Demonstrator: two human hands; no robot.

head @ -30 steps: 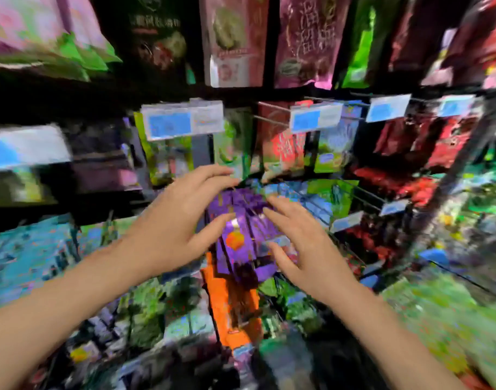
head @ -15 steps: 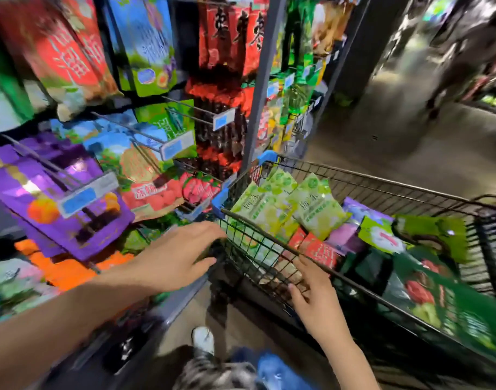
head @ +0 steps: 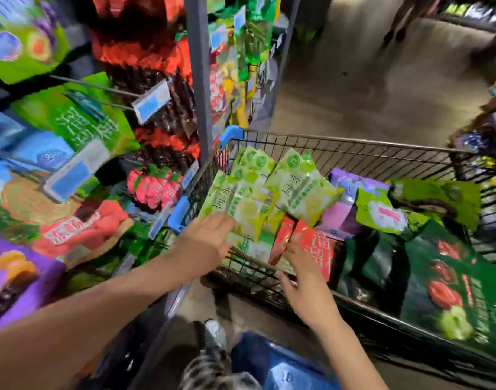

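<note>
Both hands stretched forward, left hand [head: 204, 243] fingers extended flat, right hand [head: 305, 282] fingers spread, relaxed

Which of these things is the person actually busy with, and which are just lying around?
Busy with: left hand, right hand, light green packets, red packets, shopping cart.
Just lying about: purple packet, dark green bag, shelf snacks, price tag.

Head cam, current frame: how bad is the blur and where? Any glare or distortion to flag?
Head view: heavy blocky smear on the shelf packets at frame left and the dark green bag at frame right; light green packets in the cart are sharpest, print legible; the left hand and right hand are slightly soft; wide-angle stretch toward the edges; no strong glare.
</note>
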